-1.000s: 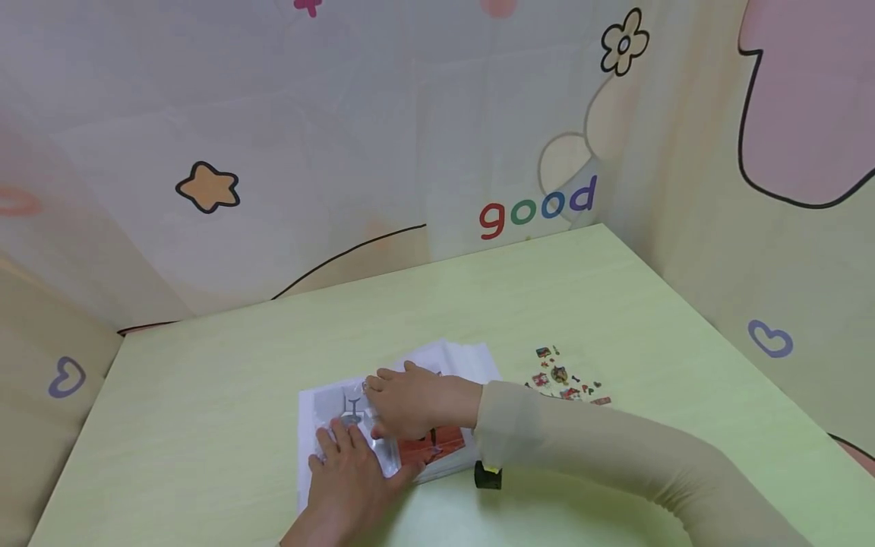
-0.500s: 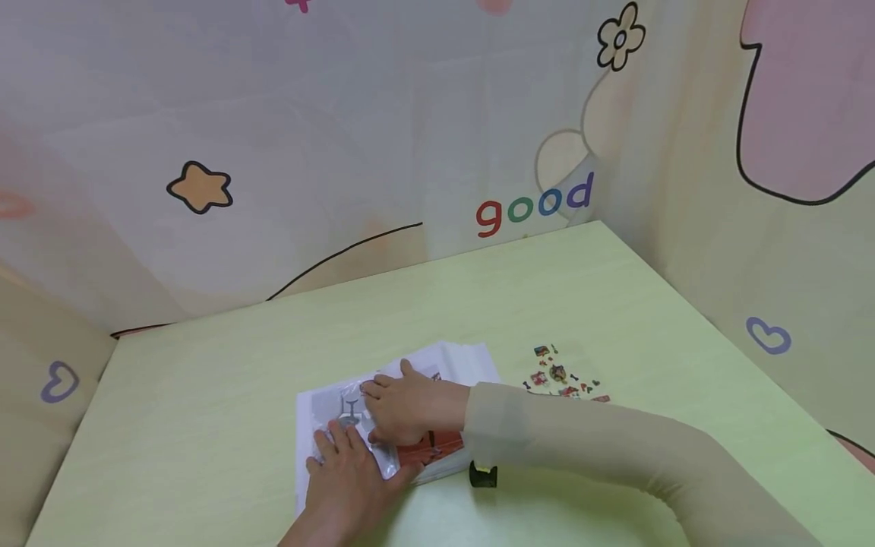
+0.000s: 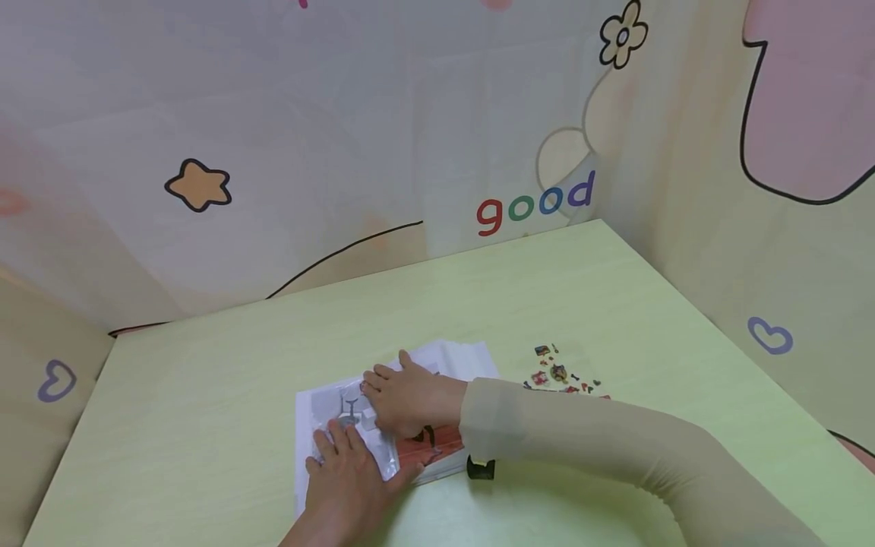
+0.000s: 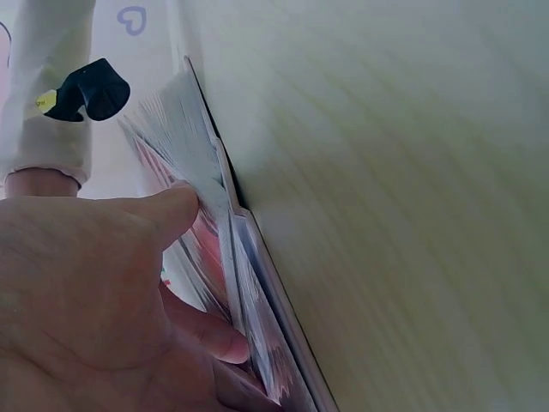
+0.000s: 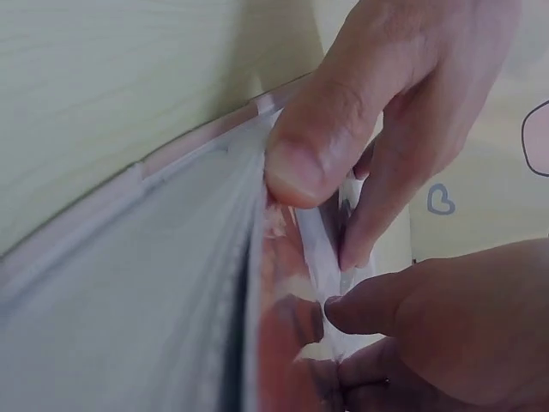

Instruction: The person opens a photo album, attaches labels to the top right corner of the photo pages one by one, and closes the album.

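Note:
An open album (image 3: 454,357) with clear plastic page sleeves lies on the table. Its left page shows a grey-and-white picture (image 3: 350,406), its right page a red picture (image 3: 437,444). My left hand (image 3: 349,475) rests on the left page, fingers extended and spread. In the left wrist view its thumb (image 4: 176,210) lies against the page edges. Reaching across the right page, my right hand (image 3: 413,399) lies with outstretched fingers on the pages near the fold, partly covering both pictures. In the right wrist view it (image 5: 455,322) appears below the left hand (image 5: 377,103).
A transparent sheet with several small colourful stickers (image 3: 559,372) lies right of the album, partly behind my right sleeve (image 3: 581,429). A black wrist camera (image 3: 481,467) shows under that sleeve. Printed cloth walls (image 3: 328,152) enclose the table (image 3: 225,410) at the back and sides.
My right hand has shifted slightly toward the far edge of the album, uncovering a little more of the two pictures. My left hand stays on the left page. The head view moves slightly.

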{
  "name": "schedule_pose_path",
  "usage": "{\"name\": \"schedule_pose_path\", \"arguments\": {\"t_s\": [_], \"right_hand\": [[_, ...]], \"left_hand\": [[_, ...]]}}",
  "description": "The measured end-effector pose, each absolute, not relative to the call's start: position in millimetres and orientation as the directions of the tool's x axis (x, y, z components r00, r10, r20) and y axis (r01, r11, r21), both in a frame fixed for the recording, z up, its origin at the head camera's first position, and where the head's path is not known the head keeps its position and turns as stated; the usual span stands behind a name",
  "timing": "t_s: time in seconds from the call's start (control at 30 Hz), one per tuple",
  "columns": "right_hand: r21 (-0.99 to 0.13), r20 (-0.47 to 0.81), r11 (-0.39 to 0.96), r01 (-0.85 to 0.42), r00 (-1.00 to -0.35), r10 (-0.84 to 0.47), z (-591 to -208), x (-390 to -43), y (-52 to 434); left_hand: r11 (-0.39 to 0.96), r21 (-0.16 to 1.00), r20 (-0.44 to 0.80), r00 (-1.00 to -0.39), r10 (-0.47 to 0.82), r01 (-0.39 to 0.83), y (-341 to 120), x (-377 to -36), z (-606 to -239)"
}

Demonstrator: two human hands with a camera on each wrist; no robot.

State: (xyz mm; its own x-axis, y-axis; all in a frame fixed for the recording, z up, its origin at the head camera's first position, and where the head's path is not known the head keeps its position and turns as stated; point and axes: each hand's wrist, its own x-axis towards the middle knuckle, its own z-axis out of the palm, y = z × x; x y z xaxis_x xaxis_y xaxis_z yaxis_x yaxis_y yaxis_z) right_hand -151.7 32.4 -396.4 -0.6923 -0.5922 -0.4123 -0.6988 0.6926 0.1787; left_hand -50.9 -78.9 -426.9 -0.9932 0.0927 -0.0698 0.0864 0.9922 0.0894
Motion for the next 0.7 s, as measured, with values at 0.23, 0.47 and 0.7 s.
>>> {"name": "schedule_pose_path", "arguments": {"t_s": [0.23, 0.47, 0.7], "right_hand": [[0.163, -0.401, 0.733, -0.661, -0.723, -0.563, -405.1, -163.2, 33.0], [0.038, -0.375, 0.755, -0.655, -0.71, -0.597, -405.0, -166.3, 38.3], [0.145, -0.294, 0.7, -0.699, -0.706, -0.644, -396.0, -148.3, 41.2]], "left_hand": [[0.991, 0.088, -0.061, -0.993, 0.104, 0.098, -78.8, -51.4, -429.7], [0.992, 0.085, -0.062, -0.993, 0.1, 0.095, -79.1, -52.0, -429.9], [0.991, 0.094, -0.066, -0.993, 0.101, 0.094, -79.1, -52.3, -429.4]]}}
